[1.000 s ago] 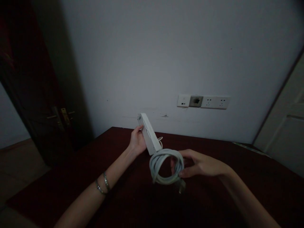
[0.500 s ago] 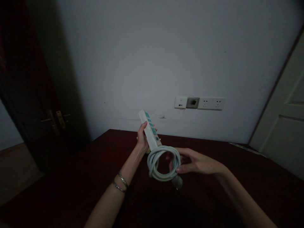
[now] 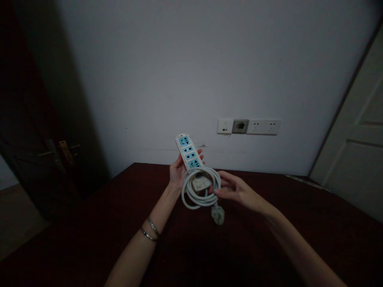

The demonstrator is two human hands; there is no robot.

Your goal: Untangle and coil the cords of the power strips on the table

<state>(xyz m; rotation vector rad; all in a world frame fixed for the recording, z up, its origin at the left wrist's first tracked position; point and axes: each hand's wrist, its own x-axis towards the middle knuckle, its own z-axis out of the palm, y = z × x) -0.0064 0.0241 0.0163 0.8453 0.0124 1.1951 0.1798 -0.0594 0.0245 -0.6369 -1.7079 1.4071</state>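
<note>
My left hand holds a white power strip with blue socket faces from beneath, its fingertips showing past the strip's right edge. The sockets face me and the strip tilts up toward the wall. A coiled pale grey cord hangs over the strip's lower end. The thumb and fingers of my right hand pinch the right side of that coil. Below the coil dangles the cord's plug. Part of the strip's near end is covered by the loops.
Under my hands spreads a dark red tabletop, against a pale wall. Wall sockets sit to the right above the table. A dark door with a brass handle stands at left, a pale panelled door at right.
The power strip has turned so its socket face now points toward me. The coil has shifted slightly left and up, over the strip's lower end, and the plug shows more plainly.
</note>
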